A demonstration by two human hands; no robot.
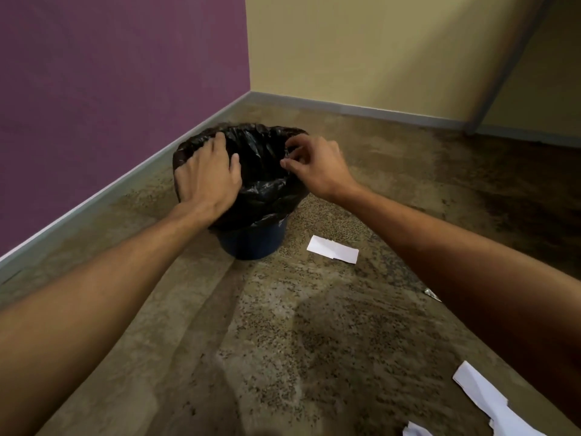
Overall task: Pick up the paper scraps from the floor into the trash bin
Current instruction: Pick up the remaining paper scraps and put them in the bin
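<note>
Paper scraps on the floor [283, 341], three white pieces countable. Trash bin [251, 243] at left of centre near the purple wall [110, 73]: one, round, dark blue, lined with one black plastic bag [261, 184], glossy and crinkled, folded out over the rim.

Left hand [207, 174] laid on the bag at the bin's left rim, palm down, fingers curved over the edge and pressed into the plastic; thumb pointing toward the opening. Cannot tell whether the plastic is truly pinched or only pressed.

Right hand [314, 165] at the right rim, fingers curled, fingertips gripping a fold of the bag at its edge.

Two bare forearms reaching in from the bottom corners.

First scrap [332, 249], a flat rectangular slip, lying just right of the bin's base, between the two arms, touching neither. Second scrap [415, 431], a small torn-looking piece at the bottom edge, partly cut off by the frame. Third scrap [484, 394], a long strip with ragged ends, at lower right, partly hidden by the right forearm, close beside the second. One small greyish shiny bit [432, 294] against the right forearm, too small to identify.

Floor speckled brown, rough-looking, with darker patches at right. Grey baseboard [94, 196] along the purple wall; yellow wall [377, 42] behind, meeting it in one corner beyond the bin.
</note>
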